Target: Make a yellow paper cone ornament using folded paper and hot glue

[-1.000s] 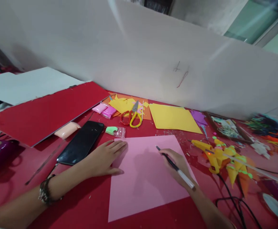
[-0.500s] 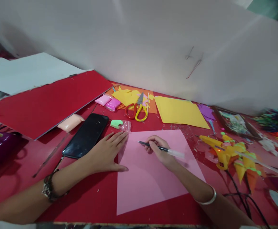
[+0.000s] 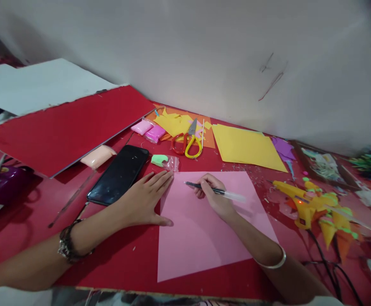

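A pink sheet of paper (image 3: pixel 204 242) lies on the red table in front of me. My left hand (image 3: pixel 145 202) rests flat with its fingers spread, fingertips and thumb on the sheet's left edge. In my right hand (image 3: pixel 213 195) is a dark pen with a clear end (image 3: pixel 217 190), its tip low over the upper left part of the sheet. Whether the tip touches the paper cannot be made out. A black phone (image 3: pixel 118 174) lies beside my left hand, and a green clay packet (image 3: pixel 160 160) sits just beyond the sheet.
Scissors (image 3: pixel 193 138) lie on yellow and orange scraps at the back. Yellow sheets (image 3: pixel 247 146) are to their right. A yellow glue gun (image 3: pixel 303 204) with a lit red light and a cord stands at the right. A red board (image 3: pixel 73 123) leans in from the left.
The view has shifted slightly, so the table things appear a little higher and further right. Both hands keep nearly the same place on the pink sheet, and the pen is still held.
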A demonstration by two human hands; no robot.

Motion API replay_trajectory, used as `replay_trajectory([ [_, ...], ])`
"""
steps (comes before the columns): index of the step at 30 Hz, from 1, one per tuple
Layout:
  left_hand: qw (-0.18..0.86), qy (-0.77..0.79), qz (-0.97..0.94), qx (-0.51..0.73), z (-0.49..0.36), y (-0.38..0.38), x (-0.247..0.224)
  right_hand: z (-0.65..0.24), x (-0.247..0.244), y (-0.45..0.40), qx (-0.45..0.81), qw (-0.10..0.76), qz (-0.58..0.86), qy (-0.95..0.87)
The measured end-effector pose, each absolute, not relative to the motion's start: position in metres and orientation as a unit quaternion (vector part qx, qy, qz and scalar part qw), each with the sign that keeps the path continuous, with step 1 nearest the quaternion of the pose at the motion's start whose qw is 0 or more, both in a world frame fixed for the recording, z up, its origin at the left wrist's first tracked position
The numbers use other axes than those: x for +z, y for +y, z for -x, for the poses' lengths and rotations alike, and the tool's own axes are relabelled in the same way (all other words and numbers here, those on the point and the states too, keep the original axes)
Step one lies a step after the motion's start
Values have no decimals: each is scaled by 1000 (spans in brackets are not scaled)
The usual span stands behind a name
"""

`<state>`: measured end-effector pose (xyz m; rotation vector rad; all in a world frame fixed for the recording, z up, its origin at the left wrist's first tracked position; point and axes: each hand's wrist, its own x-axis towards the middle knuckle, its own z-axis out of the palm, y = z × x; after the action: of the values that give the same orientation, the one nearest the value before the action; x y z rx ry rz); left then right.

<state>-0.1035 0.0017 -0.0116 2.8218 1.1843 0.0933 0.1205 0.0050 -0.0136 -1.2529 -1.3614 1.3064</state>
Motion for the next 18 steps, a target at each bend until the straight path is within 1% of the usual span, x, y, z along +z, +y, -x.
replay_trajectory([
  [5,41,382,-923,30,103,2,-12,-119,-13,3,506,398,513,-568],
  [10,30,381,-924,31,103,2,-12,-120,-8,-3,533,371,482,-588],
  [14,29,380,-924,25,104,2,-11,-125,-8,-14,563,329,464,-599],
  [18,35,379,-924,24,103,3,-10,-132,-11,-29,567,285,474,-611],
])
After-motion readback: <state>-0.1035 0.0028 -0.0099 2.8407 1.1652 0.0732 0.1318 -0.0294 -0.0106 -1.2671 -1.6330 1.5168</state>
